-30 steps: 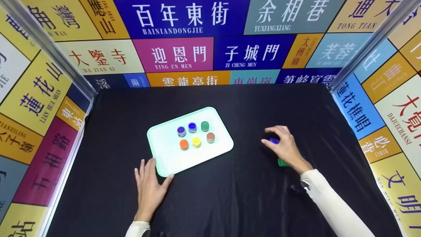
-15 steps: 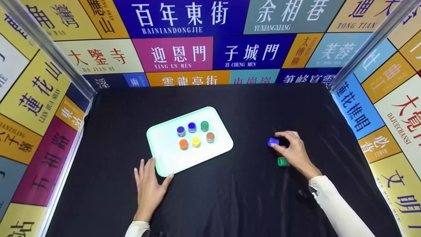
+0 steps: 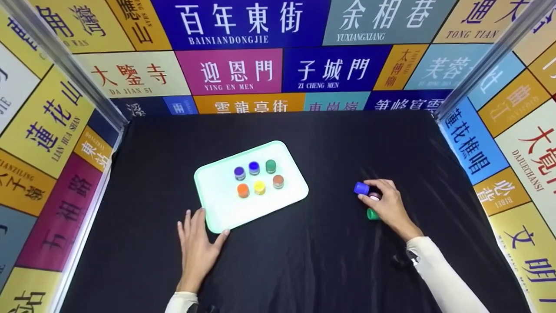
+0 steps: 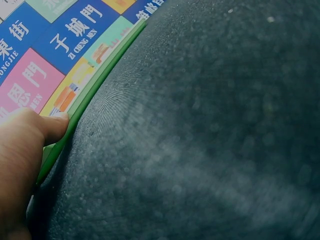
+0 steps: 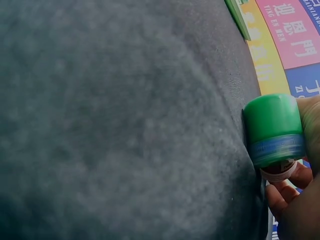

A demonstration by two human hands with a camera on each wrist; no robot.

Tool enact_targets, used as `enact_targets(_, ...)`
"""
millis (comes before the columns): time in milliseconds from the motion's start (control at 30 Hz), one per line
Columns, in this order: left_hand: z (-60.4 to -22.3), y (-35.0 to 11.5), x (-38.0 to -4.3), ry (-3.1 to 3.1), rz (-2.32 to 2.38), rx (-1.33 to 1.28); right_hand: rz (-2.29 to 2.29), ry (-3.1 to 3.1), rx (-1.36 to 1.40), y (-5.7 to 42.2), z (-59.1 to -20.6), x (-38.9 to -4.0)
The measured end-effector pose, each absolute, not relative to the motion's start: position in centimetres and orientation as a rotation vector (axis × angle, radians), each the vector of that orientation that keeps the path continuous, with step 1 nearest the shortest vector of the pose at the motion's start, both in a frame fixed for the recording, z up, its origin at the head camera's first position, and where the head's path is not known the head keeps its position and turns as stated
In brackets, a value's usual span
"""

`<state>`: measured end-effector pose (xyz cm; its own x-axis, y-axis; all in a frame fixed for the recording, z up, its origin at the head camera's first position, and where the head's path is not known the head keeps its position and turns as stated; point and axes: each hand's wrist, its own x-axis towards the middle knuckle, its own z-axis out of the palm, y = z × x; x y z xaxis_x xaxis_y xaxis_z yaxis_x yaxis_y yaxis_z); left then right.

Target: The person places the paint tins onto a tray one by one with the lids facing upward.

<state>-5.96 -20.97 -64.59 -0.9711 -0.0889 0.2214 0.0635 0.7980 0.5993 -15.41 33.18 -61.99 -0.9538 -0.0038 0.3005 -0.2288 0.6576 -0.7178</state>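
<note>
My left hand (image 3: 196,250) rests at the near left corner of a pale green tray (image 3: 221,217), fingers straight, thumb on its rim (image 4: 75,120). Over on the right, my right hand (image 3: 391,206) pinches a small dark red paint jar (image 3: 374,196) between thumb and fingers; the hand covers part of it. A blue paint jar (image 3: 361,188) lies on its side just beyond the fingertips. Beside the thumb lies a green paint jar (image 3: 372,214), which stands large in front of the fingers in the right wrist view (image 5: 275,125).
Several paint jars stand in two rows on the tray: purple (image 3: 239,173), blue (image 3: 254,168), green (image 3: 270,165), orange (image 3: 243,190), yellow (image 3: 259,187) and brown (image 3: 278,181). Black cloth (image 3: 321,261) covers the table. Printed sign panels (image 3: 243,71) wall three sides.
My right hand has drawn back toward me from over the blue jar and now pinches the dark red jar, which has come into view. The left hand and tray stay put.
</note>
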Motion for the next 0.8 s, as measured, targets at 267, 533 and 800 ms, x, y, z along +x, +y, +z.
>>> enact_targets(267, -64.76, -21.08, -5.86, -2.725, -0.935, -0.012, 1.211, -2.644, 0.131, 32.90, -61.87, -15.55)
enact_targets(533, -64.77, -21.08, -5.94, -2.718, -0.936, -0.018, 1.219, -2.646, 0.117, 32.81, -61.70, -15.68)
enact_targets(800, -64.68, -21.06, -5.84, -2.734, -0.936, -0.003, 1.214, -2.623, 0.123, 32.54, -61.40, -15.88)
